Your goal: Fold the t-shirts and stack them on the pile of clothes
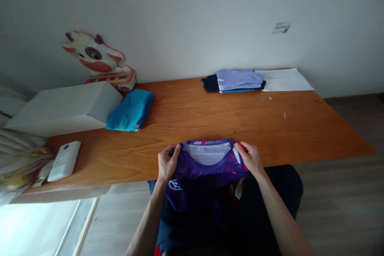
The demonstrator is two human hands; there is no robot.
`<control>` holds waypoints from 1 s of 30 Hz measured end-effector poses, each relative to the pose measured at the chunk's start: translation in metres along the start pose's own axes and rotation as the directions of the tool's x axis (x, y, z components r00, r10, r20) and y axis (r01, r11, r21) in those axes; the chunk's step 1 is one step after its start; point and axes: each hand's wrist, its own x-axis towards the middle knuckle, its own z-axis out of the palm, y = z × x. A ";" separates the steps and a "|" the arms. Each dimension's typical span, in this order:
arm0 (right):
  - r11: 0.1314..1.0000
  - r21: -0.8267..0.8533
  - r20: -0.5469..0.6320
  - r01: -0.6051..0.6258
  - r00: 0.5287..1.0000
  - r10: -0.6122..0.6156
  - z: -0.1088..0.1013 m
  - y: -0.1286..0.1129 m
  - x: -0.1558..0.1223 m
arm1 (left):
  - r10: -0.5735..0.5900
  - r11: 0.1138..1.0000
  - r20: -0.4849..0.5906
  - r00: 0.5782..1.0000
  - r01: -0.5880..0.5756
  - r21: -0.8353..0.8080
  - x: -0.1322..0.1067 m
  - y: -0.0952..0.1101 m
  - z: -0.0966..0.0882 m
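A purple T-shirt hangs over the front edge of the wooden table, its round neck opening facing up and its lower part falling toward my lap. My left hand is closed on the shirt's left shoulder, thumb on top. On the other side my right hand pinches the right shoulder, where red fabric shows. The collar is stretched between both hands, and pale lettering is visible on the light inside of the back. A white logo marks the fabric below my left hand. The shirt's lower end is lost in the dark over my legs.
On the table, a folded blue garment lies against a white box. Behind the box stands a cow-shaped toy keyboard. A white device is at left. Folded clothes and white paper lie along the wall.
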 end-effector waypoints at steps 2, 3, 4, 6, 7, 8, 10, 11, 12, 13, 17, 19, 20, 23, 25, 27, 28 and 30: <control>1.000 -0.008 -0.001 0.008 1.000 -0.008 0.000 -0.001 0.000 | -0.005 1.000 0.001 1.000 0.005 0.010 0.000 -0.001 0.000; 1.000 -0.010 0.000 0.011 1.000 -0.011 0.000 -0.001 0.000 | -0.005 1.000 0.006 1.000 0.005 0.014 0.000 -0.002 0.000; 1.000 -0.009 0.001 0.014 1.000 -0.014 0.000 -0.001 0.000 | -0.004 1.000 0.012 1.000 0.004 0.015 0.000 -0.002 0.000; 1.000 -0.003 0.002 0.013 1.000 -0.013 0.000 -0.002 0.000 | -0.002 1.000 0.016 1.000 0.001 0.011 0.000 -0.004 0.000; 1.000 -0.002 0.000 0.011 1.000 -0.011 0.000 -0.002 0.000 | -0.001 1.000 0.016 1.000 0.001 0.009 0.000 -0.004 0.000; 1.000 -0.003 -0.002 0.009 1.000 -0.009 0.000 -0.002 0.000 | -0.001 1.000 0.014 1.000 0.000 0.008 0.000 -0.005 0.000; 1.000 -0.012 -0.002 0.008 1.000 -0.008 0.000 -0.003 0.000 | -0.002 1.000 0.011 1.000 0.001 0.008 0.000 -0.005 0.000; 1.000 -0.019 -0.002 0.010 1.000 -0.010 0.001 -0.004 0.000 | -0.002 1.000 0.009 1.000 0.002 0.009 0.000 -0.005 0.000; 1.000 -0.025 -0.001 0.013 1.000 -0.013 0.001 -0.004 0.000 | -0.002 1.000 0.009 1.000 0.002 0.008 0.000 -0.005 0.000; 0.999 -0.031 0.000 0.017 1.000 -0.017 0.001 -0.004 0.000 | -0.001 1.000 0.010 1.000 0.001 0.007 0.000 -0.005 0.000; 0.998 -0.051 -0.011 0.032 0.999 -0.033 0.002 -0.005 0.000 | 0.004 1.000 0.012 1.000 -0.004 0.001 0.000 -0.003 0.000; 0.998 -0.055 -0.015 0.033 0.999 -0.034 0.003 -0.004 0.000 | 0.005 1.000 0.015 1.000 -0.005 0.006 -0.001 -0.002 0.000; 0.998 -0.055 -0.015 0.031 0.999 -0.032 0.003 -0.004 0.000 | 0.007 1.000 0.018 1.000 -0.007 0.009 -0.001 -0.001 0.000; 0.998 -0.062 -0.015 0.028 0.999 -0.029 0.004 -0.003 0.000 | 0.019 1.000 0.011 1.000 -0.019 0.012 -0.001 0.000 0.001; 0.996 -0.078 -0.015 0.036 0.999 -0.038 0.005 -0.003 0.000 | 0.024 1.000 0.002 1.000 -0.024 0.018 -0.001 0.001 0.002; 0.993 -0.106 -0.017 0.051 0.998 -0.053 0.006 -0.002 -0.001 | 0.026 0.999 -0.001 1.000 -0.026 0.026 -0.001 0.000 0.003; 0.991 -0.123 -0.020 0.058 0.998 -0.061 0.007 -0.002 -0.002 | 0.027 0.999 0.000 1.000 -0.027 0.029 -0.001 0.000 0.003; 0.985 -0.159 -0.026 0.067 0.997 -0.072 0.008 -0.001 -0.003 | 0.028 0.999 -0.002 1.000 -0.028 0.034 -0.001 -0.001 0.003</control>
